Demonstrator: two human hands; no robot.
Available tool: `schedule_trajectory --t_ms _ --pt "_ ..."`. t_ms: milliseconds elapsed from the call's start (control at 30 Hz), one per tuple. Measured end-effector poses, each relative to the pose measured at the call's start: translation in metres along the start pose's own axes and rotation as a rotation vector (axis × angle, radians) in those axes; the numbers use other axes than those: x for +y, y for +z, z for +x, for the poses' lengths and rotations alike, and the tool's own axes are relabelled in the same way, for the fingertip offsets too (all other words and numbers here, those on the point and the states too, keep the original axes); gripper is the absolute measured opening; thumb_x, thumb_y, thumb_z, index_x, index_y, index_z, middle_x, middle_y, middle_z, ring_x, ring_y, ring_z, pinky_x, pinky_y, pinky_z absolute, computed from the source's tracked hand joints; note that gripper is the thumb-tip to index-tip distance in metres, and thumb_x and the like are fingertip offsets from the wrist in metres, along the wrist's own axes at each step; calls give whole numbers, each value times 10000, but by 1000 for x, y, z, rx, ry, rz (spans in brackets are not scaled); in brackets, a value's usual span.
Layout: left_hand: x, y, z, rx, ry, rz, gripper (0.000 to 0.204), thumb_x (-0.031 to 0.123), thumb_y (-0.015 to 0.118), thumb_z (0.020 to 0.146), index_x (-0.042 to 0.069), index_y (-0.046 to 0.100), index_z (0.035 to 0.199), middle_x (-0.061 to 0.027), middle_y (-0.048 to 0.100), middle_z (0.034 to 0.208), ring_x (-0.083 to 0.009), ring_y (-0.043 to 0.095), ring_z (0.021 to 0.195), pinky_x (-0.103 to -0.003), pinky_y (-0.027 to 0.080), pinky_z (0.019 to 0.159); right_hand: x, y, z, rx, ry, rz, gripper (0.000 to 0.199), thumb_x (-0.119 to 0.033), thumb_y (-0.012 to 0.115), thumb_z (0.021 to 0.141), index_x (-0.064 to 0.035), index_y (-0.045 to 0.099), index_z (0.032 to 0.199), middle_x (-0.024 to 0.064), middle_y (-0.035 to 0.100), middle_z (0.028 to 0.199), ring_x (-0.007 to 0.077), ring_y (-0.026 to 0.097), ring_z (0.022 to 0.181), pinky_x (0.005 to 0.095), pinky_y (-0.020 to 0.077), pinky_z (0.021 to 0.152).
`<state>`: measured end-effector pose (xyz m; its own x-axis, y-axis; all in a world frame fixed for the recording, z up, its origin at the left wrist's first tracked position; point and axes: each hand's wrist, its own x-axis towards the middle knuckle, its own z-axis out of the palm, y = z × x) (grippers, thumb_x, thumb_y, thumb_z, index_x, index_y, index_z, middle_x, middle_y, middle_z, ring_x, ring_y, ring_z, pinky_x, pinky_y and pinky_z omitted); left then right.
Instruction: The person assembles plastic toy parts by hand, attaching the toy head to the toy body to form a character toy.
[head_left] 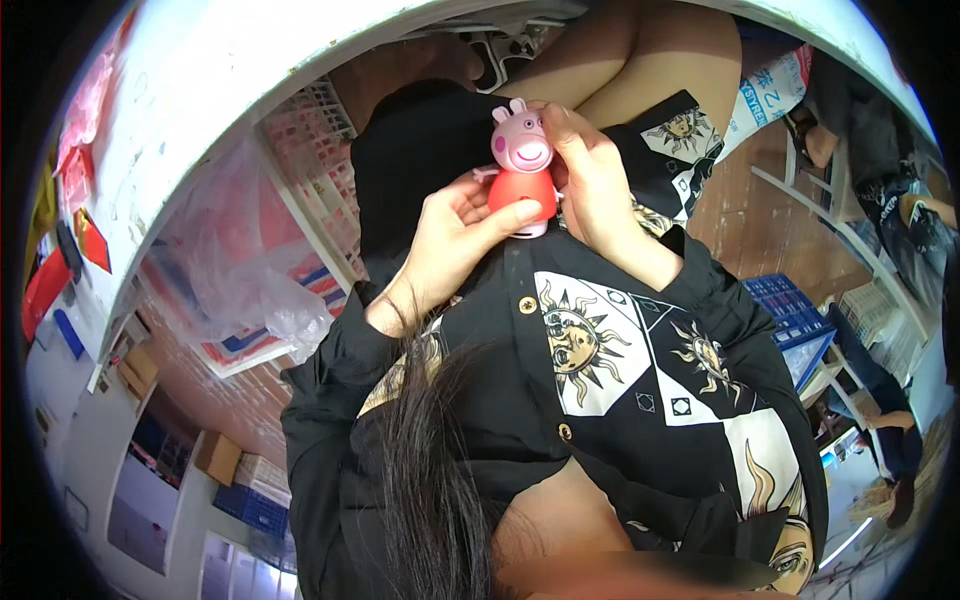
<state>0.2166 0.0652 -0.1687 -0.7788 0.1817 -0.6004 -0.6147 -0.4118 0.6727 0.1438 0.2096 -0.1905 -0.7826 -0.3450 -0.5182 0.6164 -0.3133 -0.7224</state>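
Note:
Above my lap is a toy pig figure (526,190) with a pink head and a red body, upright and facing me. My left hand (462,228) grips it low from the left side, the thumb lying across the front of the red body. From the right, my right hand (592,180) holds the head and side, with its thumb near the ear. The backs of the figure and some of my fingertips are hidden behind it.
A white table edge (330,48) curves across the far side. To the left stands a white crate (310,130) with pink pieces, beside clear plastic bagging (235,250). Blue crates (785,305) and another person's arm (890,420) are at the right.

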Motion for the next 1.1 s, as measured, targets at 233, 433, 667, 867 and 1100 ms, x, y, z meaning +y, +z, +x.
schedule_trajectory --t_ms 233,433,667,867,1100 --pt "7 3 -3 -64 40 26 504 98 716 816 -40 466 1232 -124 592 1140 -159 578 1061 -304 455 958 -9 4 -11 -177 -129 -108 398 -288 508 965 60 520 1160 150 613 1089 193 601 988 313 467 902" --pt "12 -11 -9 -92 -77 123 548 126 767 772 7 492 1231 -81 589 1134 -152 574 1051 -324 456 942 -15 1 -25 -303 -310 -424 298 -223 581 920 -26 542 1140 105 642 1025 184 632 941 289 485 817" --pt "16 -12 -22 44 222 242 562 35 715 795 -3 469 1299 -139 580 1212 -203 588 1086 -326 463 955 -14 -1 -29 -387 -370 -615 280 -168 600 900 -22 546 1133 129 605 1105 211 615 1007 313 482 859" --pt "13 -13 -31 72 253 181 467 -16 699 785 18 568 1232 -119 569 1233 -206 595 1069 -320 487 932 -16 6 -39 -343 -154 -297 294 -49 628 866 13 551 1143 107 606 1114 162 599 1033 281 489 895" --pt "30 -14 -41 74 190 154 430 -2 700 779 8 595 1196 -153 543 1269 -230 553 1140 -325 479 949 -23 15 -45 -370 -164 -305 306 -4 662 826 27 580 1120 106 609 1116 181 596 1056 293 495 894"
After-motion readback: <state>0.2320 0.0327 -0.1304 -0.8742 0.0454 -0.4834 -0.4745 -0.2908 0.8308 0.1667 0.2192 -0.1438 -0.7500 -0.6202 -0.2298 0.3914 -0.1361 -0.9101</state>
